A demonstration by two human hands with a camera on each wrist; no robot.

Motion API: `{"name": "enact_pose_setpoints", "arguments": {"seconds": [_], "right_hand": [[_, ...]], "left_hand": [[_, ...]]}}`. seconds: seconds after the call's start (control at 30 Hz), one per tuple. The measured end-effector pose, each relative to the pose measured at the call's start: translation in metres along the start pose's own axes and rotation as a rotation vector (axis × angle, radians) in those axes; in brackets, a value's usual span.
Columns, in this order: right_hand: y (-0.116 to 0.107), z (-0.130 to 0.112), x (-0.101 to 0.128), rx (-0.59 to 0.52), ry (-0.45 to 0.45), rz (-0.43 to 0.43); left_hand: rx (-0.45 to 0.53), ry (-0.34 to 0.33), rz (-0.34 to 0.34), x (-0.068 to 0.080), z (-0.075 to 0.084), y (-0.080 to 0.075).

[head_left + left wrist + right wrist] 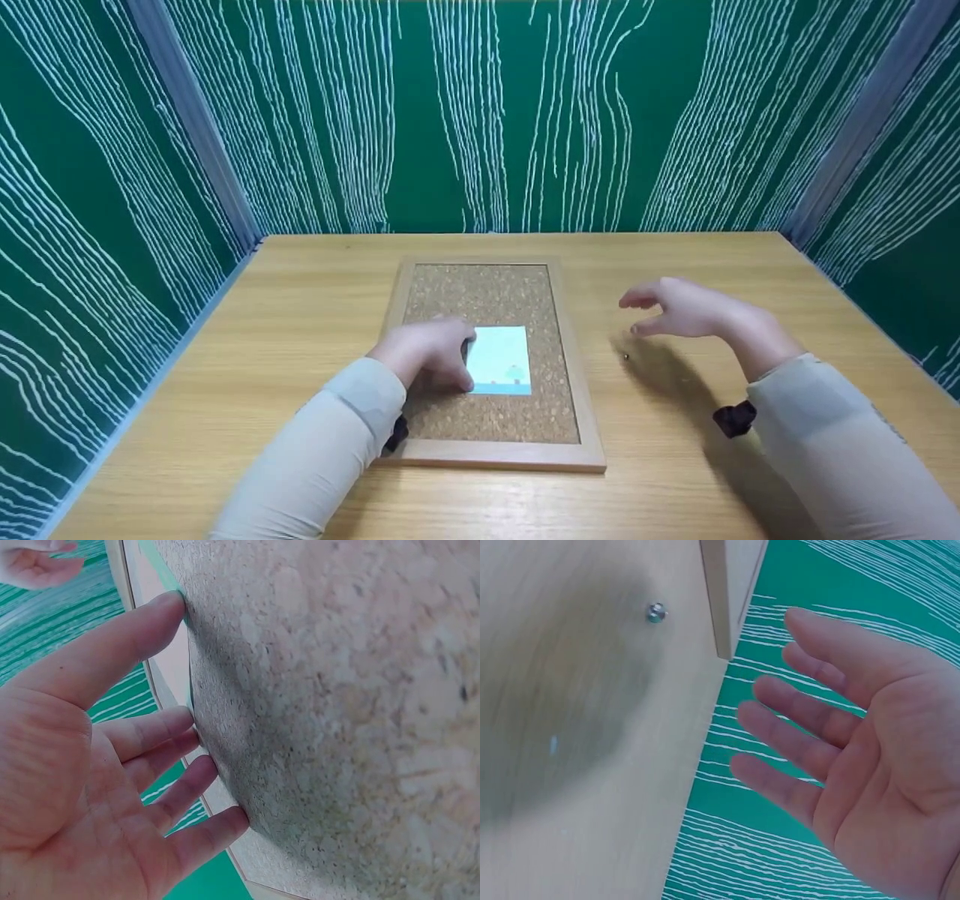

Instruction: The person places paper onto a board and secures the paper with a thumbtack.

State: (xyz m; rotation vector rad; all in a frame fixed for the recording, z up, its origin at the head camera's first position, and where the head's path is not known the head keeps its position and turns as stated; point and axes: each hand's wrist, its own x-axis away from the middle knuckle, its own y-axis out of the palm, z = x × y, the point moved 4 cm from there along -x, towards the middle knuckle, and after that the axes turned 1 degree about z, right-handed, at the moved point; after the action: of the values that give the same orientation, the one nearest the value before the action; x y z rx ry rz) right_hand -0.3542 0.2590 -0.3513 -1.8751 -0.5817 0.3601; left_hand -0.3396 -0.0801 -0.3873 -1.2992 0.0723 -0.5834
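On the table lies a wood-framed cork board (480, 292), a light square paper card (499, 356) with a small printed picture on its middle. My left hand (431, 349) rests at the card's left edge, thumb at the lower corner and fingers higher up. In the left wrist view, that hand's outstretched fingertips (206, 765) touch the cork and the card's edge. Right of the board, my right hand (690, 309) hovers over the table, fingers relaxed and holding nothing. Below its fingertips is a small shiny metallic piece (656, 613), perhaps a pin; its exact kind is unclear.
The wooden table (300, 300) carries the board near its middle. Green panels (420, 112) with wavy white lines stand behind it and along both sides, joined by grey corner posts (199, 112). The board's frame (495, 454) forms a raised rim.
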Motion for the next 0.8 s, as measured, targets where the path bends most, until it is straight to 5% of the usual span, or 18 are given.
{"name": "enact_pose_setpoints", "arguments": {"seconds": [0.33, 0.8], "right_hand": [[-0.003, 0.007, 0.003, 0.099, 0.041, 0.08], [0.027, 0.005, -0.002, 0.12, 0.049, -0.019]], "left_hand": [[-0.011, -0.011, 0.008, -0.001, -0.002, 0.002], [0.0, -0.019, 0.002, -0.001, -0.001, 0.003]]}}
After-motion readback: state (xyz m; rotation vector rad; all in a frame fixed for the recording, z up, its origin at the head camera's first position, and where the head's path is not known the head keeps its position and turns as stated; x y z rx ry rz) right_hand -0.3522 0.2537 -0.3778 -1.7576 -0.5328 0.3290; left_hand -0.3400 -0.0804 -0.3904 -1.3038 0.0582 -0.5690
